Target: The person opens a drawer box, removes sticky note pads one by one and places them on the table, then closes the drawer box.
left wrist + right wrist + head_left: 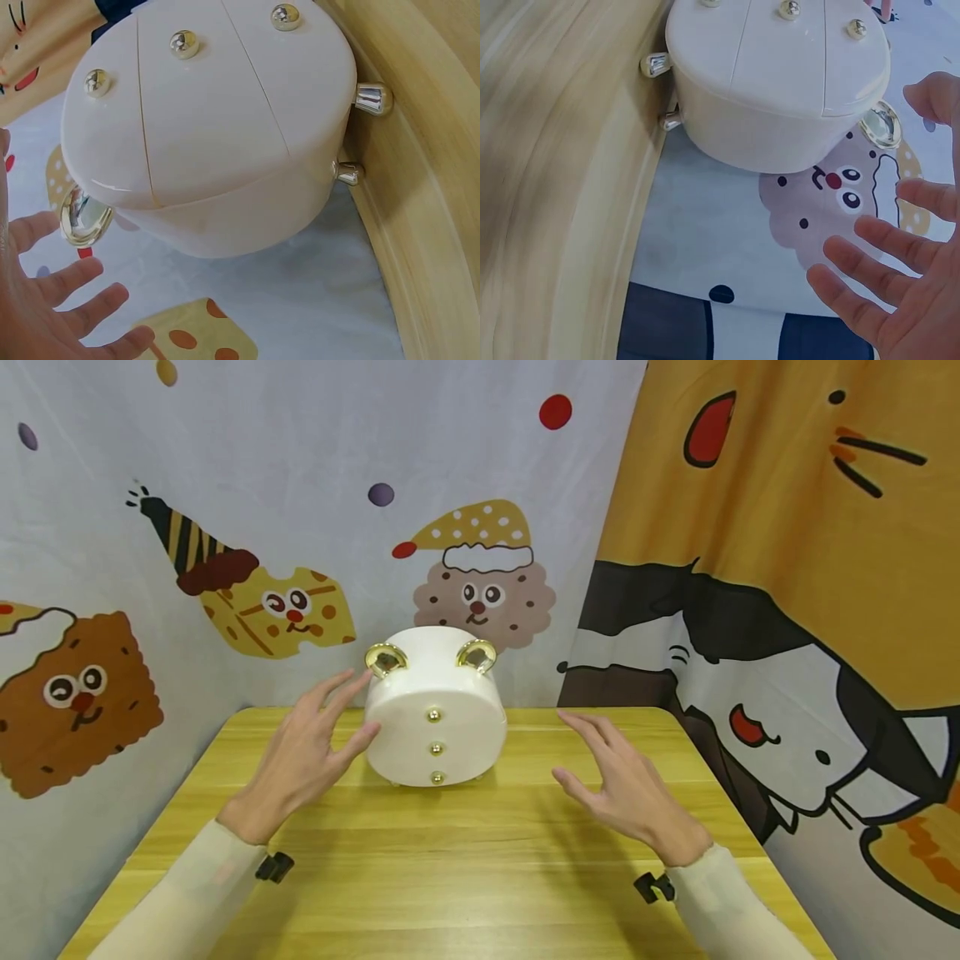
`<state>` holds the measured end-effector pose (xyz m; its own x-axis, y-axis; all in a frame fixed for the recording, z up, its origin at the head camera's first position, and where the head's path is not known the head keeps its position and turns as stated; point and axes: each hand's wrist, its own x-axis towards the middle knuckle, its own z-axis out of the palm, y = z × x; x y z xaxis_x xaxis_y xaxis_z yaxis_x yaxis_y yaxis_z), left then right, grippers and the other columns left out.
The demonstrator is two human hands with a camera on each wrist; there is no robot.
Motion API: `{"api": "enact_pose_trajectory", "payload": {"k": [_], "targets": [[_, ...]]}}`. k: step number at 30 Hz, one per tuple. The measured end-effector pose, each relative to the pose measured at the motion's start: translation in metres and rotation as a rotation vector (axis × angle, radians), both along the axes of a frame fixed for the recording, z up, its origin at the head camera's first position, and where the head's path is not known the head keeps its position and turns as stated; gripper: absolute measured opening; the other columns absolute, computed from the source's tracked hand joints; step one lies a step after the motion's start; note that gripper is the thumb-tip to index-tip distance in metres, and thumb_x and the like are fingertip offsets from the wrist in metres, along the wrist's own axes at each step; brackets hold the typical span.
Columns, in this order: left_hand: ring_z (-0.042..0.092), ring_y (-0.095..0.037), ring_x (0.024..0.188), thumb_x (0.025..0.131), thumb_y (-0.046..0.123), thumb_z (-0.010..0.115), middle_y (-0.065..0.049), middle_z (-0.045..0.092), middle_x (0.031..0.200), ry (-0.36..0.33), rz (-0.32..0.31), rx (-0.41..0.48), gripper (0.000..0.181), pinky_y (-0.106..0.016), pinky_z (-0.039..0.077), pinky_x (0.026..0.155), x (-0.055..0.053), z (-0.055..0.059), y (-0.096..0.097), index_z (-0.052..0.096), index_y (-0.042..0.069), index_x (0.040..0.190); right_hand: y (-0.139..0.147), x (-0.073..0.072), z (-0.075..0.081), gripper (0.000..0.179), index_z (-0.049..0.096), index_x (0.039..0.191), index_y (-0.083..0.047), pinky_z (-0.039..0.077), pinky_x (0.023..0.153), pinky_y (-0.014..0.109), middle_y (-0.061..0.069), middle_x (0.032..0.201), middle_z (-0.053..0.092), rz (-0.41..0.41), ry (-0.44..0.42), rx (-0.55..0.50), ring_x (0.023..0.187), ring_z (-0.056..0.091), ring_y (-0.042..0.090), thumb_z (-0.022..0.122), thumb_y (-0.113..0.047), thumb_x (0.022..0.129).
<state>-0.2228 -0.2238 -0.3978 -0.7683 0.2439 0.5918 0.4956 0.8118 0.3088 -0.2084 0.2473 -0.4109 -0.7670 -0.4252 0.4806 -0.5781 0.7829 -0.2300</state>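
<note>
A white rounded box with drawers [405,735] stands upright near the table's far edge, with gold ears on top and three gold knobs down its front. Short gold feet [373,98] hold it off the table. Thin seams divide the front into three drawers, all closed. My left hand [303,752] is at the box's left side, fingers spread, fingertips close to the left gold ear [386,660]. To the right of the box, my right hand [622,781] hovers over the table with a visible gap, its fingers extended and holding nothing.
The wooden table [420,877] ends just behind the box. A white curtain [300,443] printed with cartoon snacks hangs behind it, and an orange cartoon cat curtain [787,527] hangs on the right. Each wrist carries a small black clip [275,867] by the sleeve.
</note>
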Motion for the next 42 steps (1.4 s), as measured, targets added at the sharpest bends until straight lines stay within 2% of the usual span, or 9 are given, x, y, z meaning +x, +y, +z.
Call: {"api": "enact_pose_trajectory", "payload": {"k": [9, 16, 29, 42], "targets": [[0.061, -0.053, 0.151, 0.114, 0.039, 0.076, -0.020, 0.056, 0.177, 0.007, -0.007, 0.021, 0.068, -0.079, 0.059, 0.104, -0.002, 0.002, 0.004, 0.053, 0.025, 0.177, -0.008, 0.000, 0.003, 0.081, 0.044, 0.180, -0.033, 0.069, 0.096, 0.060, 0.007, 0.169, 0.060, 0.019, -0.004, -0.013, 0.137, 0.074, 0.035, 0.080, -0.047, 0.110], [0.061, -0.051, 0.151, 0.114, 0.037, 0.075, -0.020, 0.059, 0.173, 0.014, -0.012, 0.053, 0.064, -0.079, 0.058, 0.108, -0.003, 0.004, 0.007, 0.057, 0.021, 0.174, -0.016, 0.000, 0.005, 0.080, 0.045, 0.179, -0.032, 0.068, 0.099, 0.061, 0.008, 0.169, 0.060, 0.044, -0.007, -0.019, 0.140, 0.073, 0.036, 0.080, -0.046, 0.109], [0.065, -0.048, 0.147, 0.112, 0.033, 0.078, -0.019, 0.065, 0.167, 0.076, -0.033, 0.075, 0.059, -0.072, 0.060, 0.108, -0.009, 0.004, 0.013, 0.064, 0.016, 0.167, -0.026, -0.002, 0.008, 0.079, 0.046, 0.179, -0.032, 0.066, 0.110, 0.061, 0.005, 0.170, 0.060, 0.074, -0.011, -0.043, 0.145, 0.071, 0.034, 0.082, -0.043, 0.109], [0.072, -0.044, 0.134, 0.109, 0.025, 0.083, -0.019, 0.073, 0.154, 0.168, -0.034, 0.095, 0.049, -0.062, 0.066, 0.096, -0.014, 0.004, 0.018, 0.075, 0.014, 0.156, -0.040, -0.006, 0.007, 0.075, 0.049, 0.178, -0.028, 0.069, 0.101, 0.051, 0.006, 0.164, 0.065, 0.110, -0.021, -0.066, 0.129, 0.076, 0.027, 0.081, -0.040, 0.111]]}}
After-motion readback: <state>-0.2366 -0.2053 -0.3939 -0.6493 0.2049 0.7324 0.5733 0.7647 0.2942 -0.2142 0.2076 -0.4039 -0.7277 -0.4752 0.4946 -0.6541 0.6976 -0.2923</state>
